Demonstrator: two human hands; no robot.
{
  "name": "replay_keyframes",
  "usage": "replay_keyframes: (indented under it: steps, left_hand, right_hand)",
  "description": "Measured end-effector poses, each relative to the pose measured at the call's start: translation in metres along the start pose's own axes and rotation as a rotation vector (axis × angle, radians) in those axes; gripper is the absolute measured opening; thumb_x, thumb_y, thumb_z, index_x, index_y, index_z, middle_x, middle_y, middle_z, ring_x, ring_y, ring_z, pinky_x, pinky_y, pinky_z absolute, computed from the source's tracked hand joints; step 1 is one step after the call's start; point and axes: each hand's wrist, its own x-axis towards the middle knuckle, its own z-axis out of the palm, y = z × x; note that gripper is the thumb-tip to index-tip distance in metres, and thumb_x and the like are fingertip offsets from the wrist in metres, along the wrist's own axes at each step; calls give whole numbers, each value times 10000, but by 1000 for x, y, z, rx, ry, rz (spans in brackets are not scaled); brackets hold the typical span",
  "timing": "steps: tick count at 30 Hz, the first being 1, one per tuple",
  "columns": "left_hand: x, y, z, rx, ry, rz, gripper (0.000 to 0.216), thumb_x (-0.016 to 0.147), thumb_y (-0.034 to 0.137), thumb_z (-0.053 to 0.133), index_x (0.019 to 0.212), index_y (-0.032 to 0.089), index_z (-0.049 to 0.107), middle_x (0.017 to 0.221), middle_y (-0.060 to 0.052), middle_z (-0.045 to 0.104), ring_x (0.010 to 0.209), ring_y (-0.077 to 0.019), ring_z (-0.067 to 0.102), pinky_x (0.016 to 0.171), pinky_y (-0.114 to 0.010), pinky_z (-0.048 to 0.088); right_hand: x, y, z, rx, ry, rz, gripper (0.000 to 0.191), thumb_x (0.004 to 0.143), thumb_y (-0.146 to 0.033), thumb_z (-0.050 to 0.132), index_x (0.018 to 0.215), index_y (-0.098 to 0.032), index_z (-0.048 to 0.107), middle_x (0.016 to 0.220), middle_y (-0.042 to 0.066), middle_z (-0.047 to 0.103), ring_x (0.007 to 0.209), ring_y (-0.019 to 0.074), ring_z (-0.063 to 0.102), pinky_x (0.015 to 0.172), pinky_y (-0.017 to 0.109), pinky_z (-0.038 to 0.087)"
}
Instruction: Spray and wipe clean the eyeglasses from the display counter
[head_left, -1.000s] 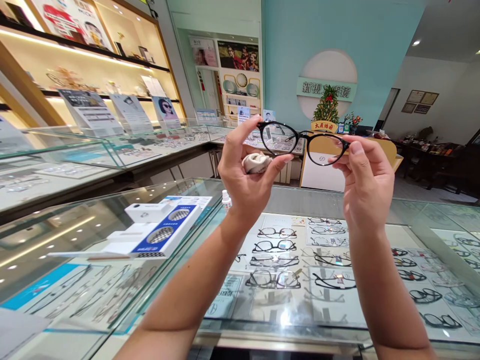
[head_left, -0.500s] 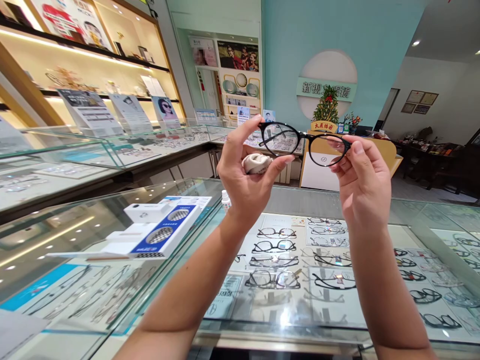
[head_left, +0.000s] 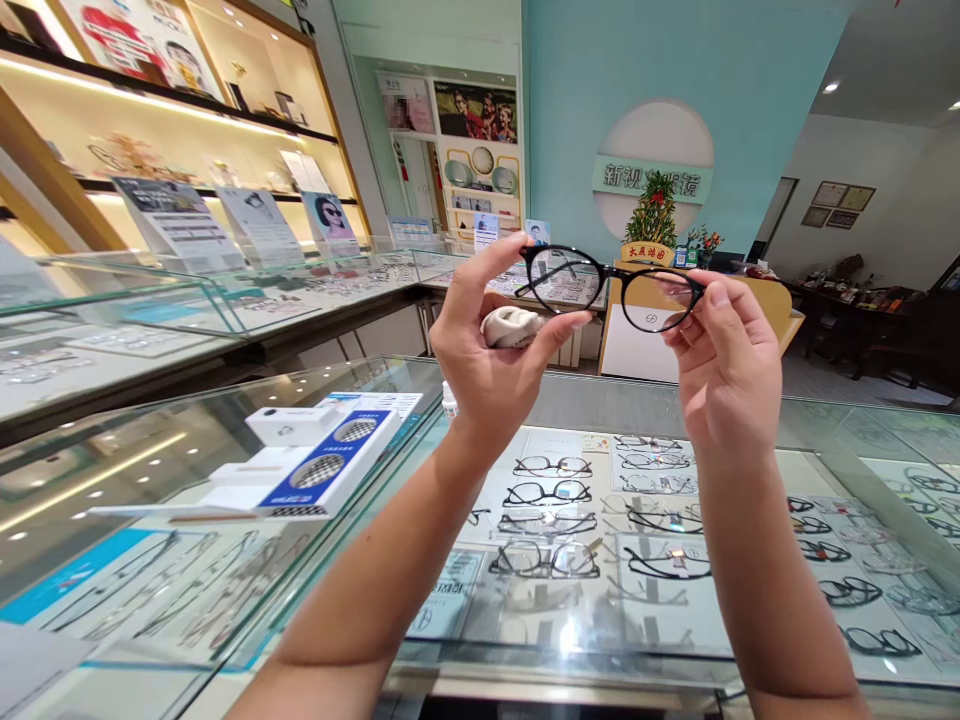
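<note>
A pair of black round-framed eyeglasses (head_left: pixel 613 272) is held up in front of me above the glass counter, its left end a little higher than its right. My left hand (head_left: pixel 491 345) has its forefinger at the frame's upper left corner and its thumb below the left lens. A crumpled white cloth (head_left: pixel 511 327) is tucked in that same palm. At the right end, my right hand (head_left: pixel 731 365) pinches the frame between thumb and fingers. Through the left lens a dark temple arm shows. Part of a white bottle (head_left: pixel 450 400) appears behind my left wrist.
Below my arms is a glass display counter (head_left: pixel 585 640) with rows of eyeglasses (head_left: pixel 551 492) inside. White and blue boxes (head_left: pixel 322 465) lie on the glass to the left. Farther back run more glass cases (head_left: pixel 225 300), and a reception desk (head_left: pixel 637 345) stands beyond my hands.
The eyeglasses have shifted very slightly to the right. Both hands keep the same hold.
</note>
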Motion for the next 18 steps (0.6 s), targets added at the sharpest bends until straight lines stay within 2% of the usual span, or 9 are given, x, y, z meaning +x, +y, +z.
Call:
replay_keyframes:
  steps: [5, 8, 13, 18]
  left_hand:
    - [2, -1, -1, -129, -44, -51, 666, 813, 533, 919, 1399, 383, 638, 1383, -56, 699, 1358, -290, 665, 919, -377, 645]
    - [2, 0, 0, -168, -49, -78, 685, 779, 550, 938, 1374, 387, 641, 1379, -56, 697, 1312, -301, 694, 935, -390, 646]
    - [5, 6, 1, -209, -48, -141, 686, 769, 581, 937, 1347, 363, 637, 1337, -63, 725, 1238, -294, 742, 848, -357, 659]
    - [6, 10, 2, -245, -44, -227, 723, 724, 593, 965, 1314, 331, 639, 1236, -55, 767, 1231, -286, 759, 786, -323, 655]
  right_hand:
    - [-1, -2, 1, 21, 12, 23, 294, 1002, -592, 672, 1127, -342, 761, 1151, 14, 790, 891, 174, 737, 783, 352, 618]
    - [-1, 1, 0, -32, -20, -13, 313, 1036, -594, 617, 1179, -345, 740, 1208, 23, 776, 954, 185, 748, 813, 367, 616]
    - [-1, 6, -2, -114, -29, -32, 371, 1062, -598, 561, 1257, -325, 718, 1229, 53, 763, 1055, 210, 745, 844, 382, 611]
    - [0, 10, -3, -122, -13, -44, 384, 1067, -603, 548, 1237, -309, 727, 1197, 64, 764, 1072, 219, 740, 845, 390, 615]
